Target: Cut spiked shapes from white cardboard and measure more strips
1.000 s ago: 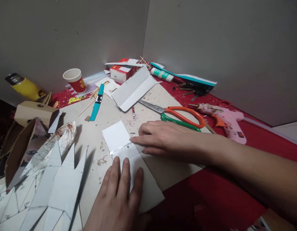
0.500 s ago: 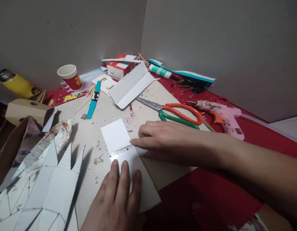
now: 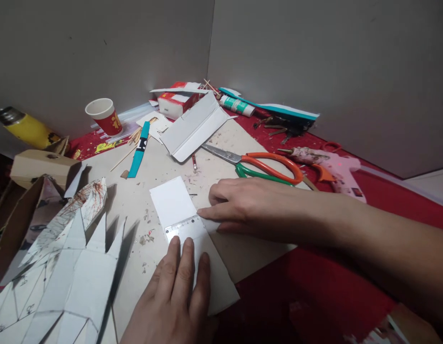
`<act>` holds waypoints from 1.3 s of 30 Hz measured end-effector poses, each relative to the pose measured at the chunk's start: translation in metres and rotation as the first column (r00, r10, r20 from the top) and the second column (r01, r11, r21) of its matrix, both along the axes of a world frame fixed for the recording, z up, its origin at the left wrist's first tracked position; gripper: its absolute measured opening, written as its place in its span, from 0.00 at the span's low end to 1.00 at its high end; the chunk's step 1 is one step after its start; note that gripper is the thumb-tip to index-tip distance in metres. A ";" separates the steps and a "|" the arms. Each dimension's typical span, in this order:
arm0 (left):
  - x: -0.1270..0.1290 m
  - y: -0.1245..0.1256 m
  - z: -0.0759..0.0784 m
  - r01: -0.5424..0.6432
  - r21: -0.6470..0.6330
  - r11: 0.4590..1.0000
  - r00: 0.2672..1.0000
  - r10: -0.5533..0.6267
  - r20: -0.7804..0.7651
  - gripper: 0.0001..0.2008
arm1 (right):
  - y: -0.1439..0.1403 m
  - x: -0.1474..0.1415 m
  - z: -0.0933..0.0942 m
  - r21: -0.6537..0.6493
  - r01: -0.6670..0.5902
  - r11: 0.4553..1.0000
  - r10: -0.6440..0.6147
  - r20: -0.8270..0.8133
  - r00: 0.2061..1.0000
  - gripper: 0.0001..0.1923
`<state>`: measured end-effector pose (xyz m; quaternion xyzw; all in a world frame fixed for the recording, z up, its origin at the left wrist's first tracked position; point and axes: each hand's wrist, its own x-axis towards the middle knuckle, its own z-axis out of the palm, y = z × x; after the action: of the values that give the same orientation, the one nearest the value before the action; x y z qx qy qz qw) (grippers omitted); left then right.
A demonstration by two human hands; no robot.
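A clear ruler [image 3: 180,224] lies across a white strip of card [image 3: 173,200] on the worktop board. My left hand [image 3: 174,291] rests palm down, fingers spread, its fingertips pressing the near edge of the ruler. From the right comes my right hand [image 3: 235,205], with its index finger stretched along the ruler's right end. Its thumb is tucked below and seems to pinch that end; the other fingers are curled and partly hidden. Just beyond this hand lie large scissors [image 3: 271,165] with orange and green handles.
A pink glue gun [image 3: 338,167] lies at the right. Cut white cardboard spikes [image 3: 88,267] and brown cardboard pieces [image 3: 45,167] crowd the left. Behind are a paper cup [image 3: 104,119], a yellow bottle [image 3: 27,129], a teal strip [image 3: 138,153] and a folded white card [image 3: 196,129].
The ruler has slid slightly to the right over the white card, and both hands have shifted a little with it. The scissors and other things have stayed put.
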<state>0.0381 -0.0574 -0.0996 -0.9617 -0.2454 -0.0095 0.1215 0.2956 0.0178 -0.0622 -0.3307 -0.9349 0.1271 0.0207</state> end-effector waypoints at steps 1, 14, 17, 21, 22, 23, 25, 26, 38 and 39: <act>0.000 0.000 0.000 0.000 0.007 1.000 1.000 0.000 -0.006 0.29 | 0.000 0.000 -0.001 0.004 -0.003 1.000 0.003 -0.010 1.000 0.11; -0.001 -0.001 -0.002 -0.010 0.035 0.999 1.000 0.010 -0.015 0.26 | -0.001 -0.004 0.003 -0.044 0.045 0.998 -0.045 0.002 0.999 0.07; -0.001 0.001 0.000 0.036 0.032 0.999 0.999 -0.036 -0.023 0.27 | -0.001 -0.003 0.004 -0.044 0.045 0.998 -0.045 0.009 0.999 0.07; -0.001 0.003 0.003 0.041 0.016 0.999 0.999 -0.040 -0.014 0.27 | -0.001 -0.002 0.004 -0.032 0.030 0.999 -0.029 0.013 0.999 0.08; -0.001 0.003 0.003 0.039 0.008 0.999 0.999 -0.039 -0.014 0.27 | -0.001 -0.002 0.004 -0.029 0.024 0.999 -0.024 0.015 1.000 0.08; -0.001 0.002 0.004 0.038 0.002 0.999 0.999 -0.038 -0.013 0.27 | -0.001 -0.002 0.004 -0.026 0.020 0.999 -0.020 0.016 1.000 0.08; 0.000 0.001 0.005 0.038 -0.004 0.999 0.999 -0.038 -0.017 0.27 | -0.001 -0.002 0.004 -0.020 0.017 1.000 -0.016 0.017 1.000 0.08; 0.000 0.001 0.005 0.036 -0.003 0.999 0.999 -0.036 -0.017 0.26 | -0.001 -0.003 0.005 -0.019 0.017 1.000 -0.016 0.016 1.000 0.08; 0.000 0.002 0.004 0.033 0.010 0.999 0.999 -0.033 0.017 0.27 | -0.002 -0.001 0.002 0.009 0.022 1.000 -0.022 0.010 1.000 0.09; 0.000 0.002 0.004 0.031 0.012 0.999 0.999 -0.031 0.019 0.27 | -0.002 -0.001 0.002 0.008 0.025 1.000 -0.025 0.014 1.000 0.09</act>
<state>0.0382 -0.0554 -0.0953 -0.9646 -0.2315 -0.0221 0.1247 0.2948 0.0156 -0.0605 -0.3432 -0.9313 0.1210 0.0169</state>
